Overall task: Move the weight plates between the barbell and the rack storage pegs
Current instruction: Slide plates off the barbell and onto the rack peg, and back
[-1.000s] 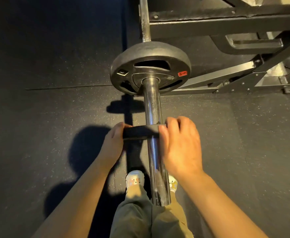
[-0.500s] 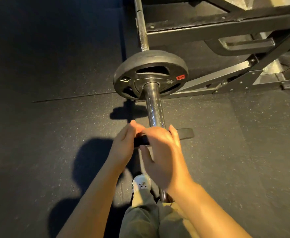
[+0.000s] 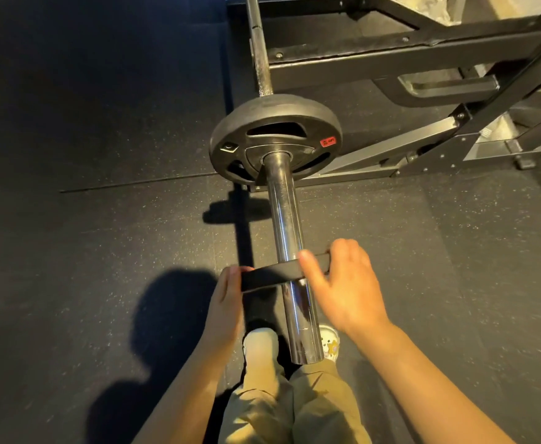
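Now small plate [image 3: 270, 273] level again on sleeve [image 3: 290, 257], both hands' fingers [image 3: 307, 265] pinching its rim

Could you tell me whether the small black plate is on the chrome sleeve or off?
On: chrome barbell sleeve passes through small black plate, both hands gripping its edges.

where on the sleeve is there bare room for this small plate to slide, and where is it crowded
Bare chrome runs on the barbell sleeve between the big plate and the small plate, and again from there to the sleeve's end. It is crowded at the small plate, where the left hand and right hand hold its ends.
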`<move>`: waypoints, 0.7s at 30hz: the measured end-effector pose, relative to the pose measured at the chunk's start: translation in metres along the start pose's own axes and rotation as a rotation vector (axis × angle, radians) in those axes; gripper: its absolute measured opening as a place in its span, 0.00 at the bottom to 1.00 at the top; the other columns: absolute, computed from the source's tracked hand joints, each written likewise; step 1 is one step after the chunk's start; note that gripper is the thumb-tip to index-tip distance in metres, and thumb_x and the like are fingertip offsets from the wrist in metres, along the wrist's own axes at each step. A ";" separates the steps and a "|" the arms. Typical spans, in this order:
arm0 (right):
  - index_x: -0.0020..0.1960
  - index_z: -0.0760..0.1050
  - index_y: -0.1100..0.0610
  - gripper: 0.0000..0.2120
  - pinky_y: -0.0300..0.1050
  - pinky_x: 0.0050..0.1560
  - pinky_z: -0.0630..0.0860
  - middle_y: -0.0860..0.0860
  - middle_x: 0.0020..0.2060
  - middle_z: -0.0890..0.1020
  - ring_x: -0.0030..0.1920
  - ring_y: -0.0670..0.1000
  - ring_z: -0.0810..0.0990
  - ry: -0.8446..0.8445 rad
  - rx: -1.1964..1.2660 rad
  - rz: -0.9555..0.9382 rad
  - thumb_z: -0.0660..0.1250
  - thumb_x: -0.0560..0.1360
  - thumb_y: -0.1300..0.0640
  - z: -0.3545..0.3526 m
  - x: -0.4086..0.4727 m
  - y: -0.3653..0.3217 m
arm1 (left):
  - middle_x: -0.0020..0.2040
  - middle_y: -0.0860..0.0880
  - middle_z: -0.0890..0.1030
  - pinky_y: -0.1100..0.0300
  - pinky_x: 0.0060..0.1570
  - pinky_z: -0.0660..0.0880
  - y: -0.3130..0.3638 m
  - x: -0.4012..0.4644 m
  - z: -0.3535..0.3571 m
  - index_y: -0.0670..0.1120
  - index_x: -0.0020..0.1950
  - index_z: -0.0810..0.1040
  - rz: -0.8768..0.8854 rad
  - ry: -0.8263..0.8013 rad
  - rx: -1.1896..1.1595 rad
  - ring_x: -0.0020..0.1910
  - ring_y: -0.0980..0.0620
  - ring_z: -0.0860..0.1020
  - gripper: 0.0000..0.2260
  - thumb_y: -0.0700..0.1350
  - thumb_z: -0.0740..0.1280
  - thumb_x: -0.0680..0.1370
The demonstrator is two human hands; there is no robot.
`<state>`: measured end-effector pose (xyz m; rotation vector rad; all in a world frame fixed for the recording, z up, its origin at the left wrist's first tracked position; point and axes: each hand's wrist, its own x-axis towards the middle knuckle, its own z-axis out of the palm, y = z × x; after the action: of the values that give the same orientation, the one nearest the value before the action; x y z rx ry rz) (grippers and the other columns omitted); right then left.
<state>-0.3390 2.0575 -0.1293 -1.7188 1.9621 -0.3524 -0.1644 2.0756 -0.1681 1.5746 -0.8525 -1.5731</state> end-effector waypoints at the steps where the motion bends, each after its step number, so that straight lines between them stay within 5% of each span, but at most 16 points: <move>1: 0.43 0.63 0.54 0.30 0.48 0.53 0.68 0.49 0.42 0.68 0.47 0.52 0.68 -0.023 -0.084 -0.083 0.46 0.71 0.26 -0.001 -0.005 -0.002 | 0.43 0.45 0.77 0.72 0.39 0.74 -0.004 -0.004 0.000 0.43 0.51 0.73 -0.037 0.003 -0.038 0.40 0.58 0.79 0.14 0.47 0.50 0.84; 6: 0.46 0.68 0.56 0.34 0.63 0.61 0.68 0.49 0.43 0.68 0.49 0.55 0.69 -0.024 -0.165 -0.175 0.50 0.68 0.24 0.003 -0.012 -0.001 | 0.48 0.41 0.78 0.70 0.40 0.75 0.004 -0.011 0.009 0.42 0.55 0.74 -0.097 0.058 -0.039 0.42 0.58 0.80 0.16 0.51 0.51 0.84; 10: 0.57 0.70 0.54 0.35 0.56 0.67 0.63 0.46 0.51 0.67 0.56 0.50 0.64 -0.110 0.038 -0.120 0.45 0.70 0.27 0.003 -0.016 0.011 | 0.56 0.46 0.77 0.50 0.60 0.73 0.022 0.000 0.030 0.54 0.51 0.74 -0.085 0.166 0.055 0.57 0.49 0.76 0.03 0.51 0.62 0.80; 15: 0.60 0.68 0.48 0.18 0.41 0.64 0.62 0.43 0.57 0.69 0.63 0.46 0.65 -0.221 0.380 0.009 0.53 0.78 0.39 -0.003 -0.006 0.042 | 0.57 0.45 0.75 0.64 0.44 0.74 0.027 0.009 0.047 0.48 0.52 0.76 -0.052 0.345 -0.097 0.49 0.54 0.76 0.04 0.44 0.65 0.77; 21: 0.60 0.65 0.45 0.31 0.43 0.62 0.64 0.42 0.58 0.66 0.64 0.47 0.66 -0.237 0.442 0.105 0.52 0.67 0.25 0.006 -0.010 0.053 | 0.47 0.48 0.76 0.66 0.36 0.75 0.014 0.001 0.039 0.47 0.44 0.75 -0.063 0.300 -0.320 0.42 0.54 0.74 0.08 0.36 0.60 0.78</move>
<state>-0.3801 2.0766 -0.1588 -1.3062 1.6468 -0.4792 -0.2023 2.0658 -0.1553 1.5586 -0.3711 -1.3884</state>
